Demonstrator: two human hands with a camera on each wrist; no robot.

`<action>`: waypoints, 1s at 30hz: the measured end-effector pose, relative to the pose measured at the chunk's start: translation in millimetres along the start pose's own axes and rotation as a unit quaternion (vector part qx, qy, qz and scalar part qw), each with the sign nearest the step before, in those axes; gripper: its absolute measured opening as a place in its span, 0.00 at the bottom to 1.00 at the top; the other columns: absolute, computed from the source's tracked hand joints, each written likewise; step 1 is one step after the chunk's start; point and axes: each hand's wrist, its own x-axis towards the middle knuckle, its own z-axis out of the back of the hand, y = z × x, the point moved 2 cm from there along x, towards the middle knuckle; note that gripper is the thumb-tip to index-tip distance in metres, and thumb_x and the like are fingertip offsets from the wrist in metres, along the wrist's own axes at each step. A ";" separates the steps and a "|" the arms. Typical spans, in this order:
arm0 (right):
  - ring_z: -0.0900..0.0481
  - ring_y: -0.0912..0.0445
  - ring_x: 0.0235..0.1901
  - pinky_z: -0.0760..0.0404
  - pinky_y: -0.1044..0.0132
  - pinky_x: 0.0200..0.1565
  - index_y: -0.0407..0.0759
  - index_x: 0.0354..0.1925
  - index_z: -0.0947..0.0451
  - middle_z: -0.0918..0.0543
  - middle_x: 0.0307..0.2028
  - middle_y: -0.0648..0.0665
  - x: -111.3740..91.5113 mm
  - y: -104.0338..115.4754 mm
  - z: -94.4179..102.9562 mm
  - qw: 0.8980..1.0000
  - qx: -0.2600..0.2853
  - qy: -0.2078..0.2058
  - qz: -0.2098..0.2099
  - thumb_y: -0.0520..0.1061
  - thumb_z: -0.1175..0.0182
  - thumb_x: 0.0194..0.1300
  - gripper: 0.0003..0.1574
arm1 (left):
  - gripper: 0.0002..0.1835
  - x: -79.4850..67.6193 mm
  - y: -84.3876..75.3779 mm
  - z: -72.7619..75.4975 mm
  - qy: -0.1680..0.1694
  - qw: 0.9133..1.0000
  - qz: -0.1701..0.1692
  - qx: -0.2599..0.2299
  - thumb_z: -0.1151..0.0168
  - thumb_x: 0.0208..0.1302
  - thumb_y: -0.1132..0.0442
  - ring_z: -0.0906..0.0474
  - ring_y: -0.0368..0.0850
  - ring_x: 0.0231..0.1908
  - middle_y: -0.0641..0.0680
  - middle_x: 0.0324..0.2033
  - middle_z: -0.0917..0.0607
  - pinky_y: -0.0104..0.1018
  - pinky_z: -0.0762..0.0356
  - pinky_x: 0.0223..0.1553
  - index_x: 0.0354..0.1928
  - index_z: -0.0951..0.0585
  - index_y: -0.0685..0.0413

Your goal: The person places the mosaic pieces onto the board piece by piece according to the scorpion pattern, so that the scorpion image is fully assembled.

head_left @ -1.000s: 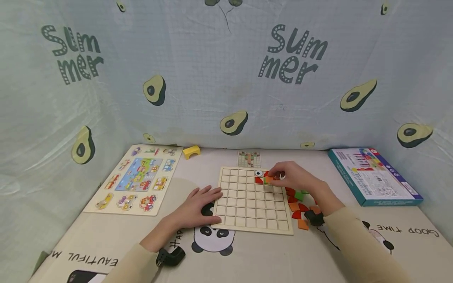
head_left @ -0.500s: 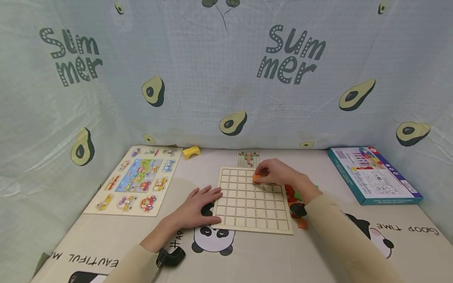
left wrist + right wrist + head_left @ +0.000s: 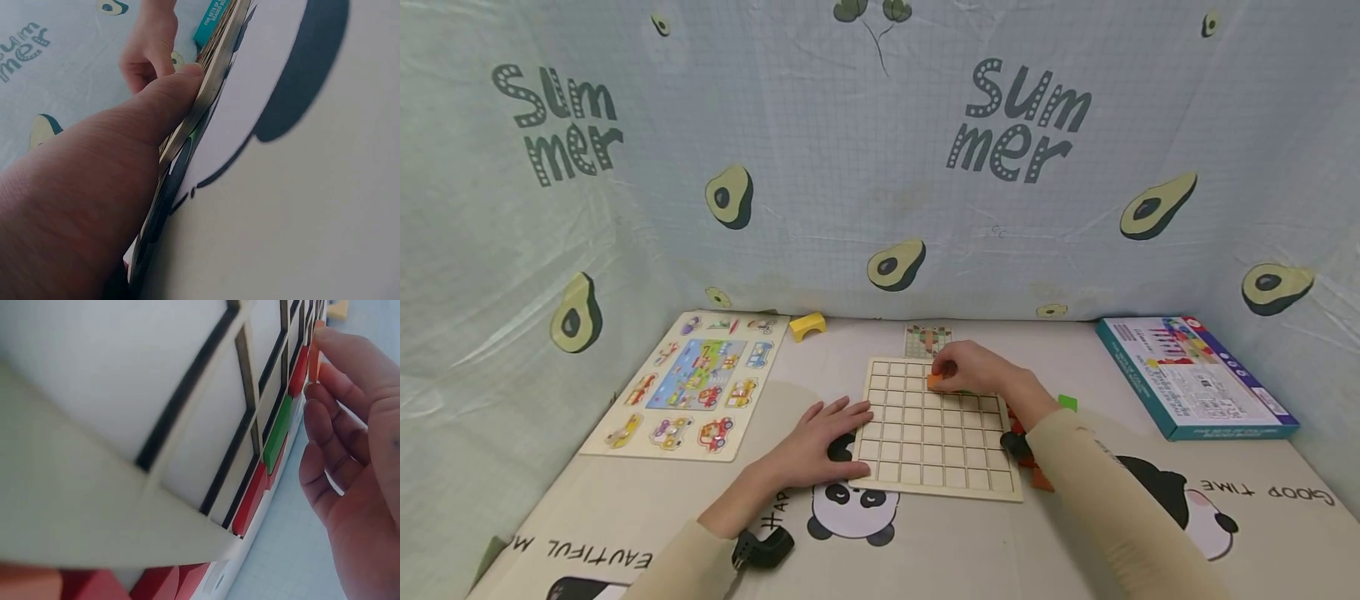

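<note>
A wooden grid board lies on the table, divided into square cells. My right hand pinches an orange square tile between thumb and fingers at the board's far rows. In the right wrist view, that orange tile stands on edge at the fingertips, near a red tile. A green tile and another red tile sit in cells of the board. Spread flat, my left hand rests against the board's left edge, its thumb on the rim.
A pattern card lies behind the board. Loose red and orange tiles lie to its right, partly under my right arm, with a green tile beyond. A picture puzzle and yellow block are left; a flat box is right.
My right hand has moved left over the board with the orange tile, away from the cells with the red and green tiles. My left hand has stayed in place.
</note>
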 end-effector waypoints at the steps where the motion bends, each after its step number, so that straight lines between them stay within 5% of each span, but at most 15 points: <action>1: 0.21 0.57 0.36 0.20 0.61 0.43 0.39 0.42 0.16 0.18 0.37 0.49 0.7 -0.4 -0.6 1.000 -0.005 0.002 -0.001 0.44 0.31 0.66 0.10 | 0.43 0.0 0.0 0.0 0.000 1.000 0.000 0.001 0.33 0.63 0.39 0.50 0.58 0.76 0.52 0.75 0.36 0.63 0.61 0.72 0.74 0.31 0.51; 19: 0.24 0.56 0.36 0.22 0.60 0.42 0.42 0.42 0.15 0.20 0.38 0.49 7.5 1.4 -3.1 0.999 -0.030 0.017 -0.009 0.47 0.30 0.66 0.10 | 0.43 0.4 -0.7 0.0 0.002 1.000 0.002 0.001 0.33 0.62 0.39 0.50 0.59 0.76 0.53 0.74 0.35 0.64 0.60 0.72 0.74 0.31 0.52; 30: 0.22 0.55 0.39 0.21 0.58 0.44 0.39 0.47 0.16 0.18 0.39 0.50 -6.0 -4.3 5.6 0.998 0.050 -0.017 -0.021 0.45 0.32 0.68 0.12 | 0.43 0.9 0.3 -0.7 0.002 1.000 0.001 0.005 0.34 0.63 0.38 0.51 0.58 0.76 0.52 0.75 0.36 0.63 0.61 0.72 0.74 0.31 0.51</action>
